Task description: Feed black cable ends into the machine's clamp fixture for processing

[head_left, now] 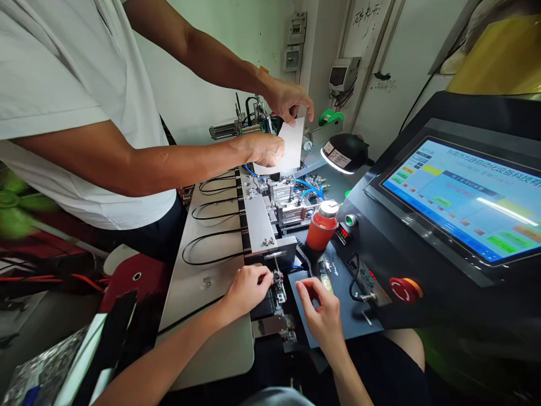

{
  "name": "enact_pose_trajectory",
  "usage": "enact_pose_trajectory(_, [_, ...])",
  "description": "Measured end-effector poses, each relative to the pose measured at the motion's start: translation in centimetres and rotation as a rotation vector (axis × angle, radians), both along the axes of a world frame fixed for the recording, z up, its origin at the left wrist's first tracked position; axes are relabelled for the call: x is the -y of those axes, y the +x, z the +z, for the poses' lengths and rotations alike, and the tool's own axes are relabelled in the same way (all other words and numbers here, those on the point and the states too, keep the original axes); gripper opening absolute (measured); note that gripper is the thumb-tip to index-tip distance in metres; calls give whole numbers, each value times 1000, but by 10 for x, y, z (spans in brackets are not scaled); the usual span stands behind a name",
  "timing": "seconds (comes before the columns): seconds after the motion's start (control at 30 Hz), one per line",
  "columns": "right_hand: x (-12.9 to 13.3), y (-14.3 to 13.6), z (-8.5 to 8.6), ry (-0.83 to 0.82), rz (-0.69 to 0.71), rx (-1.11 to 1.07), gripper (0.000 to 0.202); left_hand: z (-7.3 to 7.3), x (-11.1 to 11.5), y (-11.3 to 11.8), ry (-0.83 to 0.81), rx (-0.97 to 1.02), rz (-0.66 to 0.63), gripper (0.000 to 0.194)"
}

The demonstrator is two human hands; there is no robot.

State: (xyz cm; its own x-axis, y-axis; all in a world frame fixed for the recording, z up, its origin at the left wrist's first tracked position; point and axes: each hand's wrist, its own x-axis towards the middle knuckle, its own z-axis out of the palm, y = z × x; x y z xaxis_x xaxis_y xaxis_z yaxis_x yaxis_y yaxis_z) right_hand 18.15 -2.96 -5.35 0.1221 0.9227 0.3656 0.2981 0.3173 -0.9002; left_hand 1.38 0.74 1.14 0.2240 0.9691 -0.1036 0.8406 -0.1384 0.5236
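My left hand [248, 290] is closed, with thumb and forefinger pressed together at a small metal fixture [279, 288] on the front of the machine. Whatever lies between those fingertips is too small to make out. To the right, my right hand [322, 309] hovers over the dark work plate [301, 276], its fingers curled toward the thumb in a pinch. Any small piece in it cannot be made out. Just beyond the hands stands an orange-red bottle [321, 230] with a silver cap.
Across the machine, another person's hands hold a white sheet [291, 144] near a lit lamp [344, 153]. Black cables loop over the pale side table [211, 287]. On the right are a touchscreen [465, 197] and a red emergency button [404, 289].
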Motion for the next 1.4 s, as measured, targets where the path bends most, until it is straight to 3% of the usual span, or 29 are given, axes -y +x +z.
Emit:
enact_pose_trajectory(0.3, [-6,1,-8,-74,80,-47,27,0,-2,2,11,-15,-4,26])
enact_pose_trajectory(0.53, [-30,-12,-15,-190,237,-102,33,-1,-3,6,25,-45,-9,25])
enact_pose_trajectory(0.73, [-43,-25,-20,-167,280,-178,35,-4,-3,7,79,-65,-36,24])
enact_pose_trajectory(0.9, [-41,-28,-21,-148,282,-212,34,-14,4,0,296,-150,-71,14])
enact_pose_trajectory(1.03, [-40,-29,-24,-140,274,-228,33,-22,10,-9,546,-222,-244,21])
enact_pose_trajectory(1.17, [-41,-31,-29,-141,269,-236,34,-21,10,-8,747,-424,-426,27])
enact_pose_trajectory(1.27, [-41,-30,-32,-144,258,-236,35,-15,9,-5,696,-559,-556,28])
enact_pose_trajectory(1.4, [-37,-20,-28,-146,180,-177,34,-7,10,-9,443,-431,-425,29])
